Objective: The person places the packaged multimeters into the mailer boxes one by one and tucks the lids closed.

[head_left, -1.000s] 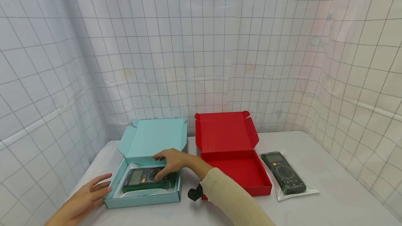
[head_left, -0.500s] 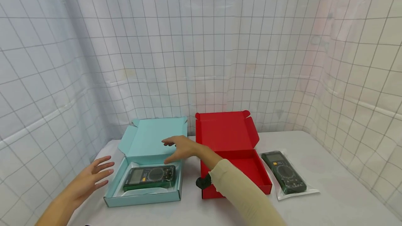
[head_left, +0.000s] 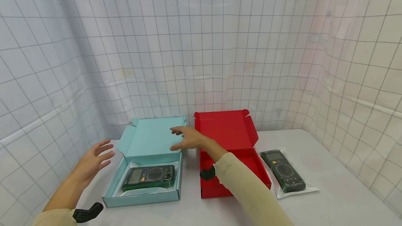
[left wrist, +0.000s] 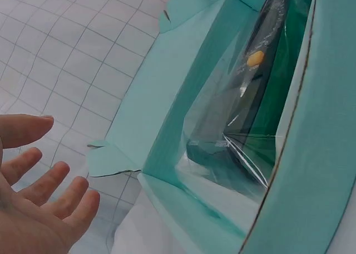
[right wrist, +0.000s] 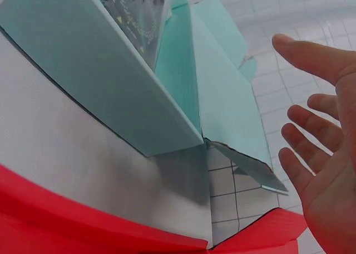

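I saw the right hand (head_left: 188,138) had lifted off the bagged multimeter (head_left: 149,177), left lying in the teal box (head_left: 141,198). Both it and the left hand (head_left: 94,158) hung spread-fingered, empty, flanking the raised lid (head_left: 150,137).

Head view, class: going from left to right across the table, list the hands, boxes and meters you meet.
Left hand → teal box with a bagged meter inside → right hand → red box → second bagged meter lying on the table.
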Demonstrator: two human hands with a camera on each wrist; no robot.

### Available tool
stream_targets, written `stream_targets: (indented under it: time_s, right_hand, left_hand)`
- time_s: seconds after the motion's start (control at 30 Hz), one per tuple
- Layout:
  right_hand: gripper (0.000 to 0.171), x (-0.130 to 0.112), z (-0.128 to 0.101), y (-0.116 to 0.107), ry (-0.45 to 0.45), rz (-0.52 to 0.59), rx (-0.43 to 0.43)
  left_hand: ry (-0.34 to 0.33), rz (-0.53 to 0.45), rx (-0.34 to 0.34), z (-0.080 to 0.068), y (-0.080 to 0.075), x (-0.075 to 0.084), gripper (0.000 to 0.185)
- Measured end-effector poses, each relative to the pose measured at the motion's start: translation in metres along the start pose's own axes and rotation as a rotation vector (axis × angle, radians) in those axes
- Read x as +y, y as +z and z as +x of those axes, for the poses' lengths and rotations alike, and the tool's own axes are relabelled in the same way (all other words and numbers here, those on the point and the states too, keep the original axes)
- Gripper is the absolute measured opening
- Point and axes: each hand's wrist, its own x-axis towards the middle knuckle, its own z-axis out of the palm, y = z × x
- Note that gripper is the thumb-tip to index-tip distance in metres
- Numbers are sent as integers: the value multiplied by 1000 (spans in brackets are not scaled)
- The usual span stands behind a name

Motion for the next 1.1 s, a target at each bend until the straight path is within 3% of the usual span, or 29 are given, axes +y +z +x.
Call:
stream_targets:
  time_s: [0.1,0.33,0.7,0.93,1.1]
  right_hand:
    - [78,7,1,-4,1,24,39]
    - [77,18,0,-7,28,29,118]
    - [71,24,0,-8,73,68,171]
    - [71,25,3,-2,104,11,211]
    - [64,21,7,6,174,54,281]
  left_hand:
    - [17,6,18,11,0,2,83]
    - [58,-91,64,34,-2,-1,79]
    - [72,-54,128,55,-1,-7,81]
    - [-8,-50,112,60,4,-20,80]
    - [-74,-81,65,64,11,-25,72]
